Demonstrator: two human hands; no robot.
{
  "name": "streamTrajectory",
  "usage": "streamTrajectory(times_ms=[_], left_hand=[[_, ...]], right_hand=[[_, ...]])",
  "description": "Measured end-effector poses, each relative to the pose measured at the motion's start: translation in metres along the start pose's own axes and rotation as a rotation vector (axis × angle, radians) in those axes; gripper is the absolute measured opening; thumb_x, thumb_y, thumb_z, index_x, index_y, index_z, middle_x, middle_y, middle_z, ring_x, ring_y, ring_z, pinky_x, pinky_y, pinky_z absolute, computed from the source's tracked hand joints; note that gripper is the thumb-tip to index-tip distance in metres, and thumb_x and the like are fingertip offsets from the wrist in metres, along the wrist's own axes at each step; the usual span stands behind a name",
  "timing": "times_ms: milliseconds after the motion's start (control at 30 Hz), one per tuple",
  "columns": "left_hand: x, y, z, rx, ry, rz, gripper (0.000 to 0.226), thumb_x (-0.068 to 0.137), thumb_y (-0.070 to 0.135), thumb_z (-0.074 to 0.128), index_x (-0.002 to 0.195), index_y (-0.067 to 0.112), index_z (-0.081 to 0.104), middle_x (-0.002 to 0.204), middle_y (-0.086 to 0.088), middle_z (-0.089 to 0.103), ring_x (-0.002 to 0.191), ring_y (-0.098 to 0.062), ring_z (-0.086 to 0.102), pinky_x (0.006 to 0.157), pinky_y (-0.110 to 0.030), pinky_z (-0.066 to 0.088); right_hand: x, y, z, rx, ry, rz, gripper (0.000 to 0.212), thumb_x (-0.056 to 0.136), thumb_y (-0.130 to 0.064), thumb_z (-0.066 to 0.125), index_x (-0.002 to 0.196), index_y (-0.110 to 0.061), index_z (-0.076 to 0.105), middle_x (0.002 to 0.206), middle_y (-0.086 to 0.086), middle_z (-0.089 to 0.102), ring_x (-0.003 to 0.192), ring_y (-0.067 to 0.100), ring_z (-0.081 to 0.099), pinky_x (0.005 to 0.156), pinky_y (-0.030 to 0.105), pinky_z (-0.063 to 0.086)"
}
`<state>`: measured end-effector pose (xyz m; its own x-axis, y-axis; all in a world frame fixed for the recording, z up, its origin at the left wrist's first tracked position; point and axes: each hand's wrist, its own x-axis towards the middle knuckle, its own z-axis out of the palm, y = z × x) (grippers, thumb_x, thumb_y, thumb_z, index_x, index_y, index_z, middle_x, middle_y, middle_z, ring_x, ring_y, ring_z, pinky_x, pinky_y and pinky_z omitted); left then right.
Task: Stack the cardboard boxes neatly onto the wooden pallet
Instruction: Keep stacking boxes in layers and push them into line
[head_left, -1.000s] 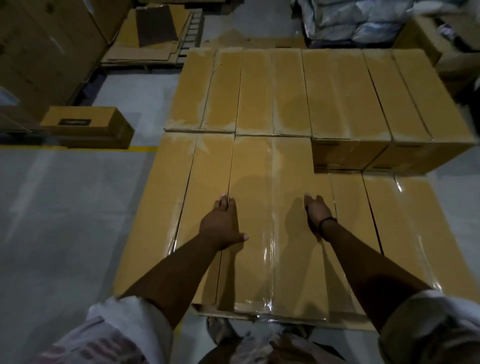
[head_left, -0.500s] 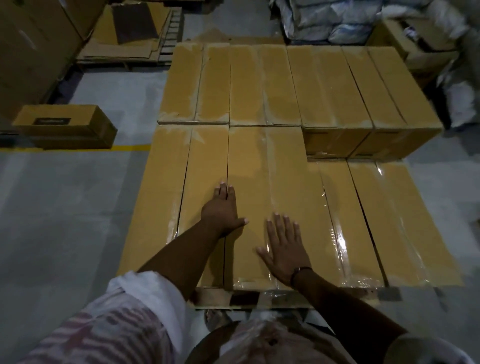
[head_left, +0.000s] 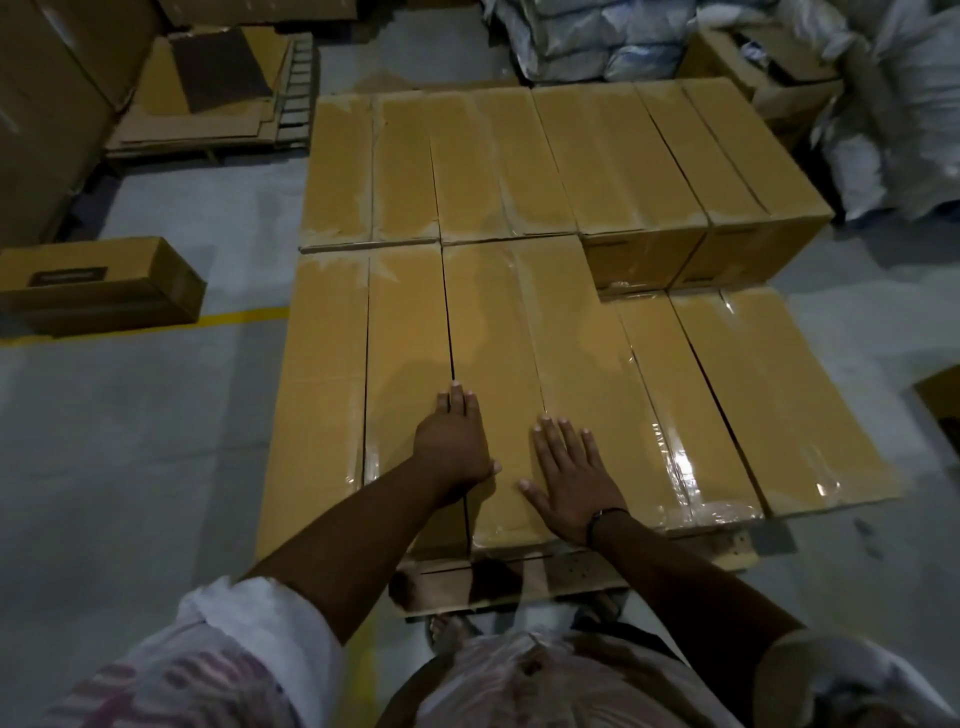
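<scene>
Seating step: left hand and right hand, fingers straight, press flat on long tan taped cardboard box. Next: fill lower right gap.

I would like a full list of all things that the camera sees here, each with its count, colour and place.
cardboard boxes: many, exact count unclear, yellow-brown, taped, stacked on the pallet
wooden pallet: one, pale, under the stack, near edge showing
single box: one, brown with a dark label, on the floor at left
floor line: one, yellow, beside that box
flat cardboard sheets: a pile, brown, far left
sacks: several, white, far right
left hand: flat on the box tops, over a gap between two boxes
right hand: flat, fingers spread, on a box top; dark wristband
</scene>
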<state>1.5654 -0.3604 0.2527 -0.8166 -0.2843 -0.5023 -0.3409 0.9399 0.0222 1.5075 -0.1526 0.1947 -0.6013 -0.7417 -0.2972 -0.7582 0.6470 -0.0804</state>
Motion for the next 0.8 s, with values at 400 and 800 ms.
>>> streamTrajectory(times_ms=[400, 800], left_hand=[[-0.034, 0.008, 0.020, -0.082, -0.046, 0.028, 0.115, 0.093, 0.061, 0.062, 0.161, 0.005, -0.012, 0.167, -0.017, -0.024, 0.157, -0.031, -0.011, 0.121, -0.049, 0.027], [-0.087, -0.004, 0.020, -0.376, 0.233, -0.201, 0.091, 0.097, 0.068, 0.048, 0.165, 0.023, 0.008, 0.171, -0.012, -0.011, 0.158, -0.033, -0.001, 0.126, -0.047, 0.008]], right_hand=[[-0.009, -0.014, -0.004, 0.024, -0.080, 0.049, 0.090, 0.095, -0.072, 0.004, 0.157, -0.012, -0.020, 0.163, 0.008, -0.030, 0.152, 0.025, -0.027, 0.124, 0.046, -0.013], [0.018, -0.010, -0.069, 0.144, 0.042, -0.147, 0.082, 0.101, -0.067, 0.020, 0.163, -0.015, 0.001, 0.169, 0.012, -0.014, 0.155, 0.029, -0.014, 0.126, 0.046, -0.006]])
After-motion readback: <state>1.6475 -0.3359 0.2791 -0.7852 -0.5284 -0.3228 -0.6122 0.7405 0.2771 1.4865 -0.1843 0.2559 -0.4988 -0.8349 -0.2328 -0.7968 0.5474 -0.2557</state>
